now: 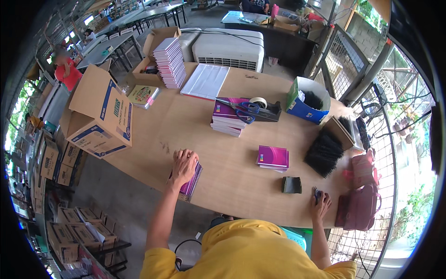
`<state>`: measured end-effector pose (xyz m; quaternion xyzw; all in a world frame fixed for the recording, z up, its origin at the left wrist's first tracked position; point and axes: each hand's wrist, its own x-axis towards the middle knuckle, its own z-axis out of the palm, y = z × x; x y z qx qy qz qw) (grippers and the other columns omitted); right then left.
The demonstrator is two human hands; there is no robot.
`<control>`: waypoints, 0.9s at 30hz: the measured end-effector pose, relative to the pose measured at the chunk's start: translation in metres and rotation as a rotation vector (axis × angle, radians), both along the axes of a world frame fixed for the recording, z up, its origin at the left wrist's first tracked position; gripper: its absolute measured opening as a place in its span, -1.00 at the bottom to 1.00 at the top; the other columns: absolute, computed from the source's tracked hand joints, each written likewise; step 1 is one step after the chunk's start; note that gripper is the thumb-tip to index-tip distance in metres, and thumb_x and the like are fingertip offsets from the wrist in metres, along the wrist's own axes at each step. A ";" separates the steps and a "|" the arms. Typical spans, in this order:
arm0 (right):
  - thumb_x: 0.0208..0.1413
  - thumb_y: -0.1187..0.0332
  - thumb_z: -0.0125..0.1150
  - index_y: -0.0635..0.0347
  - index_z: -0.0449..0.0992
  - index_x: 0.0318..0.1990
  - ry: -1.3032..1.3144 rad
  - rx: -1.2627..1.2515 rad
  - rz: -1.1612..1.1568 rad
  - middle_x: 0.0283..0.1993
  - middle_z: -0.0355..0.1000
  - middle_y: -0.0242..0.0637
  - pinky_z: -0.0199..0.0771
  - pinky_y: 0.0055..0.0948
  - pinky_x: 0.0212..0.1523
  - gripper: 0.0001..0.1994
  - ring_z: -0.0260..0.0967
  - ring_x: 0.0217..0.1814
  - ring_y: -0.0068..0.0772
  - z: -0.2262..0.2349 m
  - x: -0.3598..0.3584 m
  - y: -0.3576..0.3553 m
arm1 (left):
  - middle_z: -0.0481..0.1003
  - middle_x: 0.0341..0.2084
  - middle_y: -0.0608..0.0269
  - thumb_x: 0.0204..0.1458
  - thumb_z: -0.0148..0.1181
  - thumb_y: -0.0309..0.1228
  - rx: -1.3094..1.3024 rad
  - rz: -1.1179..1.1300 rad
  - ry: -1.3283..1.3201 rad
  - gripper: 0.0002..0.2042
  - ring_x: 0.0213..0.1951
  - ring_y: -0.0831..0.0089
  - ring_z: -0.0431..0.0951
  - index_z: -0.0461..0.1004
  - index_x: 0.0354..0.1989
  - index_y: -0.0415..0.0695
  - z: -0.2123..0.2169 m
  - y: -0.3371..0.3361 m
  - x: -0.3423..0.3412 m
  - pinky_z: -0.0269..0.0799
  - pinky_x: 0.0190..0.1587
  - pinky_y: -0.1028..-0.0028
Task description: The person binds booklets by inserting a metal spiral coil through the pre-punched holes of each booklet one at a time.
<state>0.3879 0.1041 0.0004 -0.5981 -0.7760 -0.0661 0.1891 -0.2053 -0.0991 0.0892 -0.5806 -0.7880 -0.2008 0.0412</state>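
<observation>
My left hand [184,163] lies flat, gripping nothing, pressing the purple spiral notebook [190,182] beneath it; my right hand [320,202] pinches a small dark piece [316,193]. Best keep the stack square.

We are resting our left grip [184,163] on a notebook stack [189,182] at the worktop's [232,172] near-left edge, with another stack [273,157] lying to its right.

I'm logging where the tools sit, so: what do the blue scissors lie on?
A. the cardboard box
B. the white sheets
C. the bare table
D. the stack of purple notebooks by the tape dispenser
D: the scissors lie across the top of the purple notebook stack, right beside the tape dispenser.
</observation>
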 end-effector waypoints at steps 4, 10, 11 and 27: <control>0.11 0.16 0.31 0.11 0.40 0.24 -0.023 -0.014 -0.054 0.24 0.29 -0.03 0.08 0.12 0.33 -0.45 0.21 0.29 0.09 -0.003 -0.002 -0.002 | 0.43 -0.19 0.20 0.19 0.08 -0.35 -0.082 0.092 0.021 -0.92 -0.01 0.13 0.40 0.44 -0.19 0.00 -0.001 -0.002 0.010 0.14 0.21 -0.05; -0.02 0.01 0.43 0.11 0.17 0.41 0.233 -0.120 0.034 0.40 0.12 0.07 0.07 0.22 0.37 -0.13 0.06 0.46 0.15 0.034 -0.065 -0.020 | 0.41 -0.05 0.07 0.10 0.20 -0.42 0.398 0.099 -0.106 -0.79 0.10 0.13 0.40 0.46 -0.09 -0.10 0.036 0.036 0.060 0.29 0.19 -0.01; -0.07 -0.03 0.46 0.12 0.16 0.42 0.243 -0.224 0.048 0.43 0.07 0.09 0.08 0.22 0.36 -0.07 0.04 0.46 0.17 0.044 -0.098 -0.028 | 0.40 -0.02 -0.03 0.09 0.23 -0.42 0.388 0.022 -0.180 -0.75 0.03 0.08 0.45 0.46 -0.05 -0.14 0.032 0.056 0.080 0.41 0.10 0.09; -0.09 0.25 0.52 0.00 0.17 0.46 0.087 0.013 0.257 0.48 0.02 0.09 0.32 0.11 0.20 -0.09 0.29 0.28 0.02 0.071 -0.129 -0.003 | 0.62 -0.35 0.06 -0.03 0.37 -0.57 0.243 0.197 -0.976 -0.73 -0.28 0.10 0.67 0.48 -0.16 -0.18 -0.073 0.221 0.174 0.58 -0.15 0.21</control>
